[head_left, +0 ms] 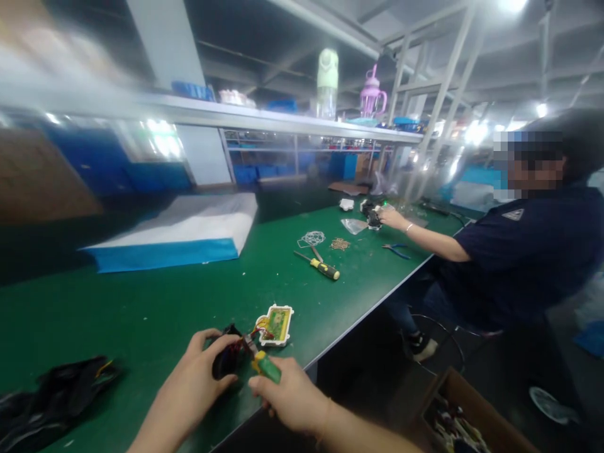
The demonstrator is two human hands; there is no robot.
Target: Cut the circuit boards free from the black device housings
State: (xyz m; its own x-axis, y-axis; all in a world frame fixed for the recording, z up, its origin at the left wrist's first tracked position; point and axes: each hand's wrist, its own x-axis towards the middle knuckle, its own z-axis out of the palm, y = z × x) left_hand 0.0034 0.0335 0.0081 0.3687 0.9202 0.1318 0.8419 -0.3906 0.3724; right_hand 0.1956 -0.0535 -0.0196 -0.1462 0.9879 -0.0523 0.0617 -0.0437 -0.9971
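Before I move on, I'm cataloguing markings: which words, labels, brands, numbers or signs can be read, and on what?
No text can be read.
Pale triangular patch on the co-worker's sleeve: any lettering too small and blurred.
Circuit board: any print too small to read.
Green-and-yellow tool handle: no legible marking.

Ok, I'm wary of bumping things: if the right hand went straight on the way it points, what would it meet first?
Tool first, the right hand with its green-handled tool would likely meet the black part in the left hand; they look close, perhaps touching, but depth is unclear.
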